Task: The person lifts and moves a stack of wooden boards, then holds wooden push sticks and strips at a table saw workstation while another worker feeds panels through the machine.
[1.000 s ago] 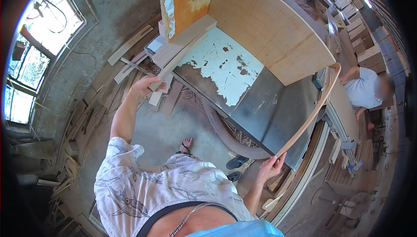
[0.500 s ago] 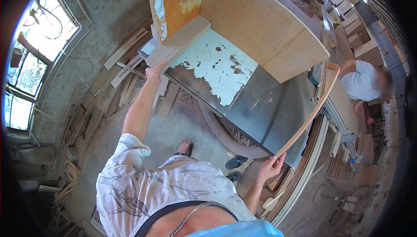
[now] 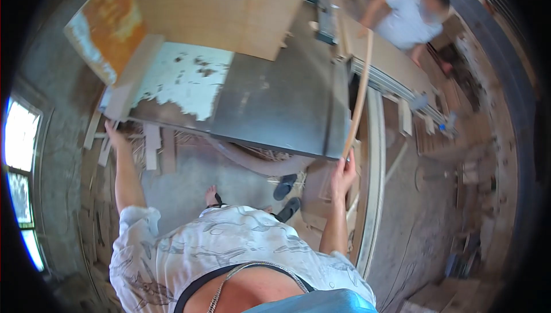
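Observation:
My right hand (image 3: 344,175) is closed on the near end of a long curved wooden strip (image 3: 364,89), which rises away along the right edge of the metal-topped machine table (image 3: 275,106). At the table's left corner, my left hand (image 3: 116,134) grips the near end of a pale wooden board (image 3: 133,78), its fingers partly hidden and blurred. Peeling white coating covers the left part of the tabletop. Behind it stands an upright plywood panel (image 3: 212,6), joined to an orange-stained panel (image 3: 109,23) at the left.
A person in a light shirt (image 3: 410,20) is at the upper right, beyond a long rail (image 3: 376,169). A thick hose (image 3: 252,158) and wood offcuts (image 3: 152,144) lie under the table. Dark slippers (image 3: 285,187) are on the floor near my feet.
My view has turned to the right, so the table and panels appear farther left. The curved strip stands more upright in view, still in my right hand. My left hand stays at the board's end.

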`<state>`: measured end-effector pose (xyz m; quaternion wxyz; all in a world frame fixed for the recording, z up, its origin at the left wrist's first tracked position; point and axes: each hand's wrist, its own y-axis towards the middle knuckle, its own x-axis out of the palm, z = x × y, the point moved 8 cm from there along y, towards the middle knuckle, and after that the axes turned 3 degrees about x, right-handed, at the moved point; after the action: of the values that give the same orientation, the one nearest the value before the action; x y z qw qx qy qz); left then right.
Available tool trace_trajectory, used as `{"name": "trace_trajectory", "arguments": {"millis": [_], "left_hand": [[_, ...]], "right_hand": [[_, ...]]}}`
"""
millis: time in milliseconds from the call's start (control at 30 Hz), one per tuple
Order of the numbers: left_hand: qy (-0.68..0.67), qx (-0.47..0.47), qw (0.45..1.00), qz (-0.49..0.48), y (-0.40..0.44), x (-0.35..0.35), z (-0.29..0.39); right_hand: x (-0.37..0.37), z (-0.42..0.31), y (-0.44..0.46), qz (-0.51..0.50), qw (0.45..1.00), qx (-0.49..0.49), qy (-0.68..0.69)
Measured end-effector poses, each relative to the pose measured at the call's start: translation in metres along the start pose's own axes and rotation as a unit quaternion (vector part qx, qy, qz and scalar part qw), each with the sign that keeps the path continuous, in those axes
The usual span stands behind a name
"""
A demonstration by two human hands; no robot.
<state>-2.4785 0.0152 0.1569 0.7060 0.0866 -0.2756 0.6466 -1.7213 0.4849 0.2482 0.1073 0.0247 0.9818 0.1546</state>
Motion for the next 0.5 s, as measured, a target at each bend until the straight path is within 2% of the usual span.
{"name": "trace_trajectory", "arguments": {"millis": [33, 67, 100, 133, 167, 200, 233, 267, 333, 433, 500], "left_hand": [[0.007, 0.044, 0.993, 0.109, -0.045, -0.011, -0.006], [0.131, 0.0, 0.971, 0.201, -0.072, -0.043, -0.03], [0.187, 0.001, 0.962, 0.197, -0.101, -0.061, -0.061], [0.279, -0.027, 0.95, 0.137, -0.078, -0.124, -0.121], [0.392, -0.073, 0.907, 0.136, -0.097, -0.161, -0.169], [0.495, -0.247, 0.829, 0.086, -0.148, -0.168, -0.199], [0.536, -0.257, 0.801, 0.073, -0.183, -0.194, -0.24], [0.55, -0.319, 0.772, 0.017, -0.231, -0.198, -0.26], [0.557, -0.386, 0.735, -0.032, -0.305, -0.208, -0.282], [0.547, -0.421, 0.723, -0.031, -0.365, -0.221, -0.285], [0.56, -0.387, 0.733, -0.014, -0.368, -0.218, -0.272]], "right_hand": [[-0.012, 0.001, 0.023, 0.008, 0.998, -0.049, -0.043], [-0.022, 0.001, 0.046, 0.011, 0.993, -0.086, -0.079], [-0.029, 0.003, 0.068, 0.009, 0.988, -0.109, -0.106], [-0.032, 0.007, 0.088, -0.015, 0.994, -0.059, -0.093], [-0.033, 0.001, 0.106, -0.04, 0.99, -0.018, -0.137], [-0.033, -0.002, 0.121, -0.068, 0.981, 0.021, -0.181], [-0.031, -0.003, 0.136, -0.079, 0.976, 0.016, -0.201], [-0.026, -0.003, 0.149, -0.092, 0.971, 0.011, -0.219], [-0.011, 0.005, 0.18, -0.098, 0.974, -0.027, -0.203], [0.022, 0.006, 0.234, -0.113, 0.968, -0.027, -0.221], [0.047, 0.001, 0.273, -0.119, 0.966, -0.034, -0.228]]}}
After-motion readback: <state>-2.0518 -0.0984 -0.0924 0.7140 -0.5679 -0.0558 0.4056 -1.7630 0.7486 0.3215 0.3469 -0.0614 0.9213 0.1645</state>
